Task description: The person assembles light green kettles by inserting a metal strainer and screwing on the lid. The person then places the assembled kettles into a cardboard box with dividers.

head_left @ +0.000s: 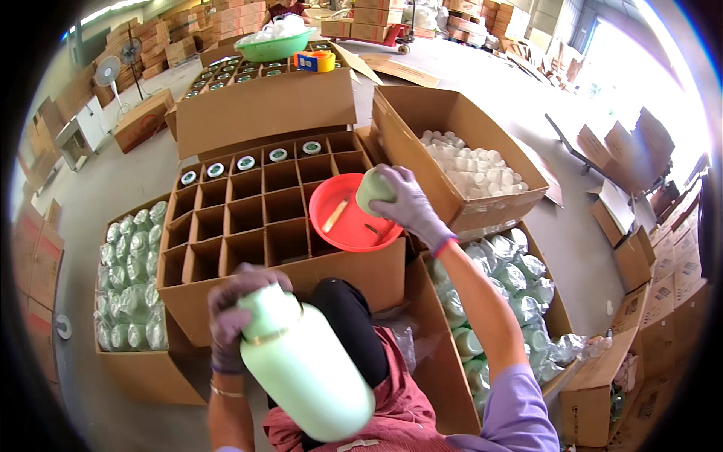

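My left hand (232,310), gloved, is closed around the top of a large mint-green bottle (309,369). The bottle tilts in front of my lap, its base toward my lower right. My gloved right hand (410,207) grips a pale green cup-shaped cap (373,190) above the right side of a red basin (354,235). In the basin lie a tool with a light handle (335,215) and a small dark piece (371,228). The basin rests on the near right part of a divided carton (290,280), whose far row holds several bottles with white-and-green round tops (245,163).
Plastic-wrapped green bottles fill a carton (151,366) on the left and another carton (444,361) on the right. White caps (474,169) lie in an open box (422,188). Behind stand a green basin (275,50) and a tape roll (315,62). A person (286,9) is far back.
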Motion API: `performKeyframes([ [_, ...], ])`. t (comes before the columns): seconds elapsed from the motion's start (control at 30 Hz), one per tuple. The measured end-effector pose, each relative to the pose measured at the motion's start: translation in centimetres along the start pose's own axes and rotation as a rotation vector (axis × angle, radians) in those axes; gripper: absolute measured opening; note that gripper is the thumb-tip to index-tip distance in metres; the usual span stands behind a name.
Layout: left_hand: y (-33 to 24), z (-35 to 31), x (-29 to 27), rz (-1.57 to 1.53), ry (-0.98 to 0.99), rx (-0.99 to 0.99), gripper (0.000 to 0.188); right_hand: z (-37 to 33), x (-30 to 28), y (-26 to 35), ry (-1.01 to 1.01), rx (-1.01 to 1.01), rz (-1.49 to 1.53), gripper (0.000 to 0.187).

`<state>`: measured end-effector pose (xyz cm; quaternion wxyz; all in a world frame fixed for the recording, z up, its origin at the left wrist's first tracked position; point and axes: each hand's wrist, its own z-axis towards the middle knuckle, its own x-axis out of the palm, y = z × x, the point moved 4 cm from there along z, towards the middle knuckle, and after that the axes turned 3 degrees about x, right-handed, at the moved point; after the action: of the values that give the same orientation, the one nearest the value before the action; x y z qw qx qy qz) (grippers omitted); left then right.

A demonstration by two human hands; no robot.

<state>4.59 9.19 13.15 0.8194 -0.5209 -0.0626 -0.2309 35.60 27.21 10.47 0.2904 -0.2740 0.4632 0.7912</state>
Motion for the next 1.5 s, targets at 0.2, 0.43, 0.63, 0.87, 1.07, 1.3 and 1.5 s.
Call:
performKeyframes([
  [0.2,2.8,-9.0,-1.0,0.133,0.091,-0.313,0.049,4.0,8.1,0.3,0.454,-0.006,-1.003,0.053],
  [0.43,2.8,-8.0,-1.0,0.702,0.105,-0.885,0.045,6.2,15.4,-0.7,0.604,0.226,-0.688,0.032],
  [0.63,5.2,-8.3,-1.1,0.447,-0.006,-0.882,0.056,6.5,17.1,-0.4,0.553,0.488,-0.560,0.057],
  [0.87,3.9,-10.8,-2.1,-0.165,-0.038,-1.052,0.074,1.4,11.9,2.3,0.313,0.325,0.428,0.035],
  [1.07,-4.6,-5.7,0.5,0.033,0.053,-0.706,0.080,-6.9,4.2,12.1,0.437,0.257,0.785,0.022],
  [1.3,-9.4,-2.7,2.2,1.366,0.263,0.219,0.086,-10.4,-1.1,18.5,0.436,-0.043,0.557,0.022],
  [1.5,-4.5,-4.1,1.9,1.619,0.247,0.242,0.083,-14.4,-0.6,19.8,0.360,-0.454,-0.031,0.021],
])
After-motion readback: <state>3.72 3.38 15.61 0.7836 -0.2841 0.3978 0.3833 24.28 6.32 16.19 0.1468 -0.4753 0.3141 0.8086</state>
